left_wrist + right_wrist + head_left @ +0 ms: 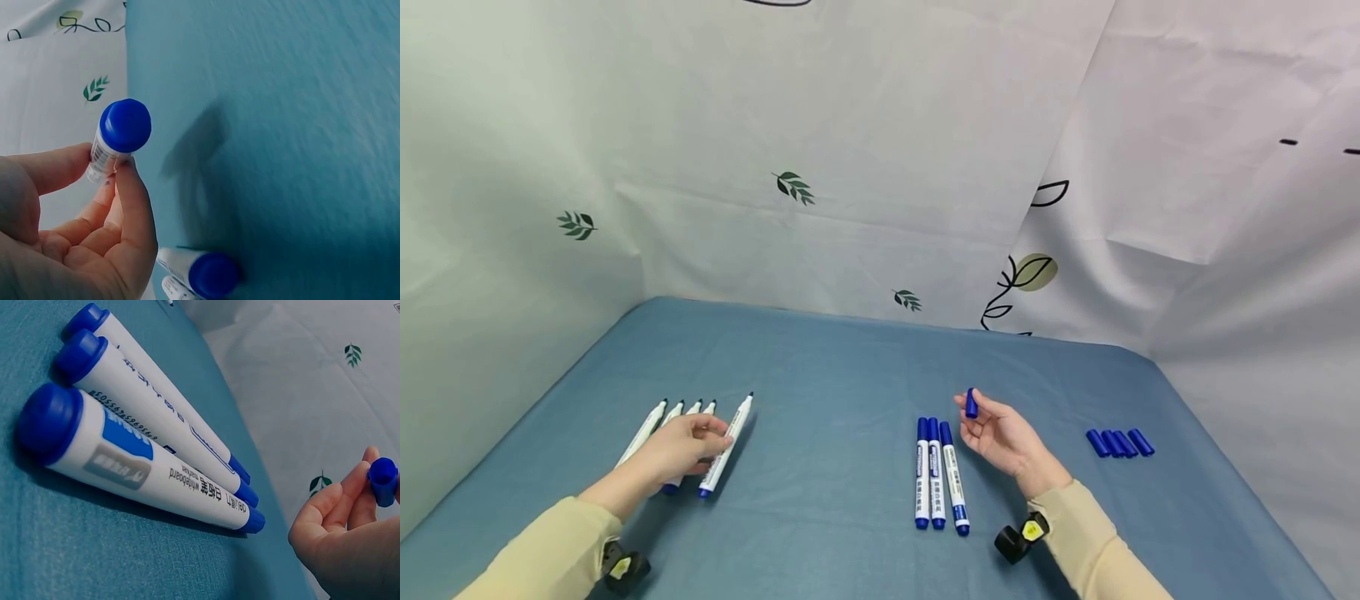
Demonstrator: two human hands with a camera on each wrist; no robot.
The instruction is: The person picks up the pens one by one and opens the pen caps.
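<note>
The left hand [681, 450] pinches an uncapped marker [730, 442] between thumb and fingers, just to its right; the right hand [1000, 437] pinches a blue cap [972, 405] at its far left side. More uncapped markers [643, 433] lie left of the held one, partly hidden by the hand. Three capped markers [935, 475] lie between the hands, nearer the right; four loose caps [1110, 443] lie farther right. The held marker is white, blue-ended near, dark-tipped far; the pinched cap is hollow.
</note>
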